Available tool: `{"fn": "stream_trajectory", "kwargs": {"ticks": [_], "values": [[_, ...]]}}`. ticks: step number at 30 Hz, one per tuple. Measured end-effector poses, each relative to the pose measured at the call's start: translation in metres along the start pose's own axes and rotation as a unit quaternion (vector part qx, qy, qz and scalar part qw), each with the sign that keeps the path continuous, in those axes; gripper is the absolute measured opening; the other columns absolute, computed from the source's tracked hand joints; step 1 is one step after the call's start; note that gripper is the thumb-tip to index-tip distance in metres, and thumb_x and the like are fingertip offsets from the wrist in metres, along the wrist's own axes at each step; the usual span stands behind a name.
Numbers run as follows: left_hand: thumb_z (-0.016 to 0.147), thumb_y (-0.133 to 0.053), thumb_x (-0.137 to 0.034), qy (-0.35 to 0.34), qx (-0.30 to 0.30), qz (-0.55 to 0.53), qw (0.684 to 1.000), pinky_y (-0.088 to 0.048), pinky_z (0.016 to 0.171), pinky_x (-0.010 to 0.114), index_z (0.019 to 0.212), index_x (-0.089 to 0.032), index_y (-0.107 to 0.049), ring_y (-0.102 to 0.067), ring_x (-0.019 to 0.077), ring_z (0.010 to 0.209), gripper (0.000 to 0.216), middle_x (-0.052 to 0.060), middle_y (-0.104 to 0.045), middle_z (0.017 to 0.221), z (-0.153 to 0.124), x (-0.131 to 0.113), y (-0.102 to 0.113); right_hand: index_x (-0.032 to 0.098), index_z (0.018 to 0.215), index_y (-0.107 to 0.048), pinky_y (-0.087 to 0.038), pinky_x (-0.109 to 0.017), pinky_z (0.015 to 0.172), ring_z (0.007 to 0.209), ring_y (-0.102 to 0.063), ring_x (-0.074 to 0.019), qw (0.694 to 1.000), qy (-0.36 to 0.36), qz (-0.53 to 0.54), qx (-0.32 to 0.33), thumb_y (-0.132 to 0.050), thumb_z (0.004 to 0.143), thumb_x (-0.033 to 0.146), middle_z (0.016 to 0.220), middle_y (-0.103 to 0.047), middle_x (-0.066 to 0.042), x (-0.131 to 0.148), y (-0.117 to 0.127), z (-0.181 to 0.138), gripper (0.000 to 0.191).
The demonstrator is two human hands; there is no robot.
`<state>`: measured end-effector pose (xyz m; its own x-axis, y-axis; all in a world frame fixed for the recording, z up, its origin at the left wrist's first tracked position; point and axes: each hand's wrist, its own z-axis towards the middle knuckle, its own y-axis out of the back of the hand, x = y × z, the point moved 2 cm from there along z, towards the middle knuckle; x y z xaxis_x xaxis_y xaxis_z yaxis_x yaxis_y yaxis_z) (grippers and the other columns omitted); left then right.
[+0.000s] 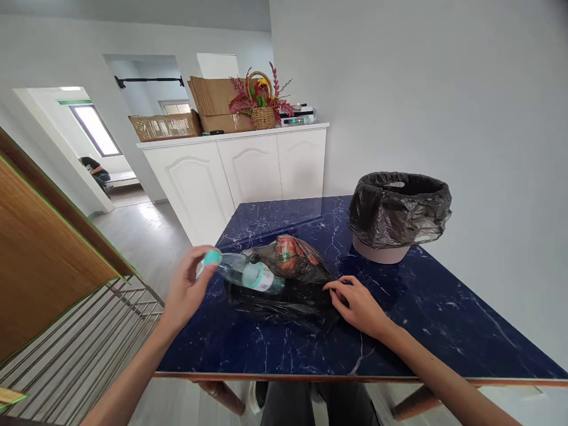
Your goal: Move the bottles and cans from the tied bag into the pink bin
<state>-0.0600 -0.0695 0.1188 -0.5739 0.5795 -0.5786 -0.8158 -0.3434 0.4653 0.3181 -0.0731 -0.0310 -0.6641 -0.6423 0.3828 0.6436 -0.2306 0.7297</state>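
Left hand (pixel 189 290) pinches bottle (pixel 251 274) at cap (pixel 212 257), above blue table (pixel 284 355). Right hand (pixel 360 306) curled at black bag (pixel 284 307), grip unclear. Bottle looks light, slick, squeezable; neck likely surest hold.

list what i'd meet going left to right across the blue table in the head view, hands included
Left hand, clear plastic bottle, right hand, black-lined bin.
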Motion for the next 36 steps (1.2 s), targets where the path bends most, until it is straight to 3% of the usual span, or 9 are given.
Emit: {"fn": "stream_trajectory", "kwargs": {"ticks": [5,8,12,17,21,25,32,34,36], "values": [[0.107,-0.058,-0.052,-0.058,-0.216,-0.115,0.968,-0.058,0.102,0.048,0.114,-0.022,-0.062,-0.076,0.0244,0.107,0.031,0.007,-0.078,0.104,0.022,-0.022,0.02,0.025,0.122,-0.066,-0.053,-0.049,0.104,0.056,-0.057,-0.016,1.0,-0.003,0.003,0.013,-0.045,0.11,0.021,0.063,-0.058,0.007,0.001,0.001,0.0,0.024],[0.106,-0.06,-0.054,-0.115,-0.272,-0.075,0.953,-0.058,0.103,0.049,0.115,-0.019,-0.06,-0.077,0.0208,0.1,0.036,0.004,-0.076,0.1,0.041,-0.016,0.032,0.025,0.122,-0.066,-0.053,-0.048,0.104,0.058,-0.059,-0.0168,1.0,0.001,-0.001,0.007,-0.046,0.109,0.02,0.064,-0.06,0.007,0.002,0.001,0.0,0.024],[0.105,-0.061,-0.058,-0.103,-0.256,-0.057,0.96,-0.056,0.108,0.05,0.119,-0.018,-0.054,-0.076,0.0189,0.101,0.043,0.004,-0.075,0.101,0.063,0.024,0.035,0.026,0.123,-0.065,-0.053,-0.048,0.102,0.06,-0.061,-0.0175,1.0,0.004,-0.006,0.006,-0.046,0.109,0.02,0.064,-0.061,0.006,0.002,0.0,-0.001,0.024],[0.104,-0.059,-0.06,-0.039,-0.223,-0.061,0.972,-0.056,0.107,0.05,0.114,-0.019,-0.048,-0.075,0.0207,0.103,0.044,0.009,-0.076,0.103,0.077,0.087,0.018,0.026,0.124,-0.065,-0.055,-0.046,0.1,0.059,-0.062,-0.0171,1.0,0.009,-0.01,0.001,-0.047,0.108,0.019,0.064,-0.061,0.006,0.001,0.0,-0.001,0.025],[0.1,-0.06,-0.063,0.008,-0.211,-0.056,0.976,-0.056,0.105,0.05,0.111,-0.022,-0.046,-0.076,0.0245,0.107,0.045,0.011,-0.075,0.105,0.079,0.115,0.005,0.026,0.121,-0.067,-0.056,-0.045,0.097,0.06,-0.063,-0.0175,1.0,0.001,-0.016,0.001,-0.049,0.107,0.018,0.064,-0.061,0.006,0.001,0.001,0.001,0.024],[0.099,-0.06,-0.064,0.028,-0.203,-0.055,0.977,-0.055,0.106,0.05,0.113,-0.023,-0.047,-0.075,0.0264,0.113,0.045,0.013,-0.075,0.108,0.08,0.125,-0.002,0.026,0.119,-0.067,-0.056,-0.045,0.097,0.064,-0.066,-0.019,1.0,-0.004,-0.022,0.003,-0.048,0.107,0.018,0.064,-0.062,0.005,0.002,0.002,0.002,0.024],[0.089,-0.076,-0.056,0.052,-0.148,-0.057,0.986,-0.053,0.11,0.049,0.127,-0.022,-0.046,-0.071,0.0264,0.12,0.059,0.016,-0.072,0.121,0.078,0.128,-0.004,0.027,0.121,-0.068,-0.057,-0.045,0.098,0.055,-0.062,-0.017,1.0,0.0,-0.015,0.012,-0.048,0.108,0.019,0.061,-0.061,0.007,0.004,0.003,0.003,0.025],[0.086,-0.078,-0.053,0.042,-0.186,-0.002,0.982,-0.052,0.112,0.051,0.128,-0.021,-0.046,-0.068,0.0274,0.123,0.062,0.016,-0.069,0.126,0.072,0.12,0.0,0.027,0.121,-0.068,-0.057,-0.044,0.098,0.055,-0.062,-0.0169,1.0,0.001,-0.017,0.008,-0.048,0.108,0.019,0.062,-0.061,0.006,0.004,0.003,0.003,0.025],[0.085,-0.079,-0.048,0.015,-0.266,0.068,0.962,-0.049,0.114,0.053,0.128,-0.019,-0.047,-0.063,0.0294,0.126,0.061,0.019,-0.062,0.132,0.059,0.104,0.006,0.027,0.121,-0.068,-0.057,-0.045,0.097,0.059,-0.063,-0.0178,1.0,0.002,-0.018,0.005,-0.048,0.108,0.019,0.062,-0.062,0.006,0.003,0.003,0.002,0.025]]}}
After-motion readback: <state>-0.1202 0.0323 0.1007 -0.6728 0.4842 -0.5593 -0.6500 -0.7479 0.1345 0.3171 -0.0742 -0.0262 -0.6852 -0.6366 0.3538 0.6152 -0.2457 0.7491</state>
